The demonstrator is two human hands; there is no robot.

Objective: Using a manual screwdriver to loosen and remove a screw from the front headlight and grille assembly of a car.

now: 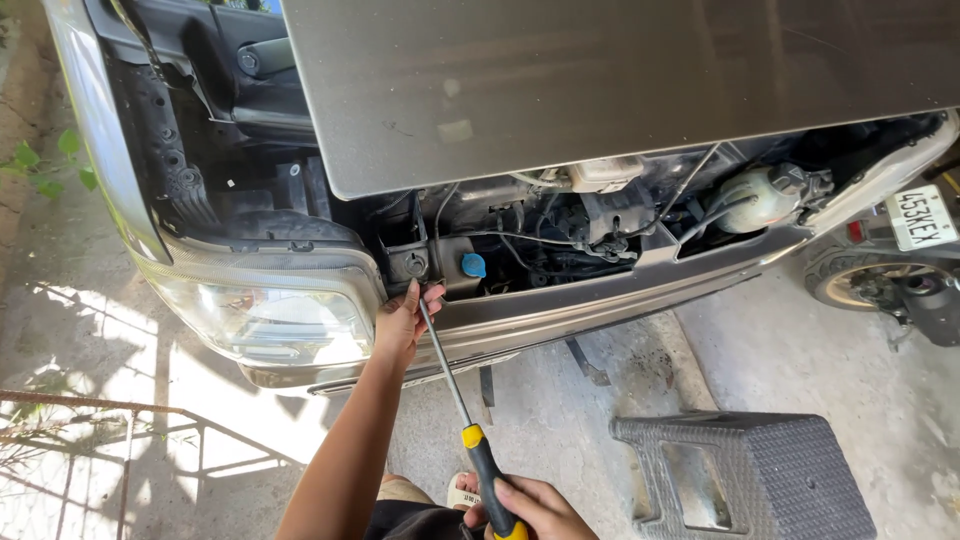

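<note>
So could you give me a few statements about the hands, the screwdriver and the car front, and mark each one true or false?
1. The right hand grips the screwdriver by its black and yellow handle. True.
2. The left hand rests on the stool. False: it is up at the car's front edge, by the screwdriver's tip, beside the headlight.
3. The hood is shut. False: it is raised, with the engine bay open below.
4. A blue cap sits in the engine bay to the right of the left hand in the picture. True.
5. The stool stands on top of the hood. False: it is on the concrete floor.
</note>
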